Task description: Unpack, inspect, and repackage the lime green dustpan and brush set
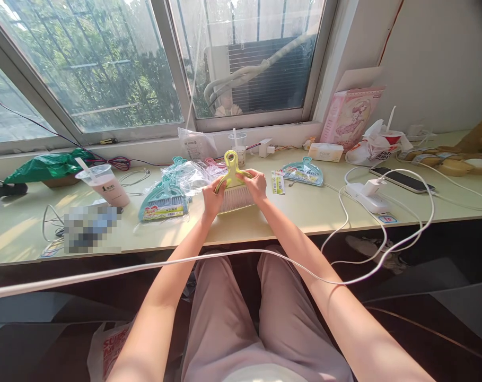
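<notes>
A yellow mini broom and dustpan set (235,185) sits at the desk (304,212) centre, gripped from both sides: left hand (212,199) at its 9 o'clock, right hand (256,185) at 3 o'clock, fingers of both clenched on it, handle pointing toward 12

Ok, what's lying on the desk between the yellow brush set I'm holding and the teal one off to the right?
In the head view, a small printed packet lies between the yellow brush set and the teal brush set; otherwise bare desk.

Head camera looks forward and down, close over the desk (312,212)
</notes>
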Demonstrator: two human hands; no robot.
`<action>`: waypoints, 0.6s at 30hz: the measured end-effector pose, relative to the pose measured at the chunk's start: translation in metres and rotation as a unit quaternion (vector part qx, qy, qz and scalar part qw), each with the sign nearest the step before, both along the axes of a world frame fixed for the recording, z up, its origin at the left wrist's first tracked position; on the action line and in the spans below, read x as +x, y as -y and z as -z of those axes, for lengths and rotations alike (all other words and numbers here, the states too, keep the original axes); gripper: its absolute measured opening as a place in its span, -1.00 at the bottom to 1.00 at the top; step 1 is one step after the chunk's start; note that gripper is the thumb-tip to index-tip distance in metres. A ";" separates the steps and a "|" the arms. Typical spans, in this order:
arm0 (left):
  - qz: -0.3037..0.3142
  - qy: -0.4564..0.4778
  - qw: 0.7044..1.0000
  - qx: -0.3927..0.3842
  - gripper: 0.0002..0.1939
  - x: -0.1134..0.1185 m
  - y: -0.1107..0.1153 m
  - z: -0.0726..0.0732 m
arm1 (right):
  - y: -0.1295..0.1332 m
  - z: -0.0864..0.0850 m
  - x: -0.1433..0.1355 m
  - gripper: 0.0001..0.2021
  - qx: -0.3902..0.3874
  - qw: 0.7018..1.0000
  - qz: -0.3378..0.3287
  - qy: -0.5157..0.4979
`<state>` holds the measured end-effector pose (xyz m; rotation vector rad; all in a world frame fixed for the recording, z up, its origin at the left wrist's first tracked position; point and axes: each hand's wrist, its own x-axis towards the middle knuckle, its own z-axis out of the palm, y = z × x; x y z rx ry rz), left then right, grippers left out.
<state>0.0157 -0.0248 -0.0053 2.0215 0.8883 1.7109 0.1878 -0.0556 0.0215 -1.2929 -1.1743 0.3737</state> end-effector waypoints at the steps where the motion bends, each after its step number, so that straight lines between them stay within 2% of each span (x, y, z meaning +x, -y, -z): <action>1: -0.007 -0.002 1.000 0.012 -0.55 -0.001 0.001 0.001 | 0.002 -0.002 -0.002 -0.71 0.023 0.999 0.001 0.030; 4: -0.031 -0.018 0.998 0.057 -0.55 -0.003 0.003 0.002 | 0.007 -0.008 -0.010 -0.72 0.093 0.989 -0.013 0.115; 7: -0.041 -0.029 0.996 0.076 -0.55 -0.002 0.005 0.004 | 0.008 -0.009 -0.015 -0.69 0.106 0.985 -0.025 0.132; 11: -0.042 0.026 0.998 0.029 -0.57 -0.001 0.000 0.004 | 0.001 -0.002 -0.004 -0.59 0.109 0.991 0.040 0.062; 13: -0.057 0.081 0.995 -0.023 -0.60 -0.005 -0.008 0.004 | -0.005 0.002 0.007 -0.51 0.060 0.998 0.030 -0.004; 15: -0.086 0.135 0.985 -0.071 -0.64 -0.011 -0.019 0.004 | -0.011 0.005 0.015 -0.48 -0.029 0.996 -0.041 -0.080; 18: -0.138 0.209 0.961 -0.114 -0.74 -0.019 -0.033 0.005 | -0.011 0.010 0.016 -0.55 -0.115 0.955 -0.211 -0.175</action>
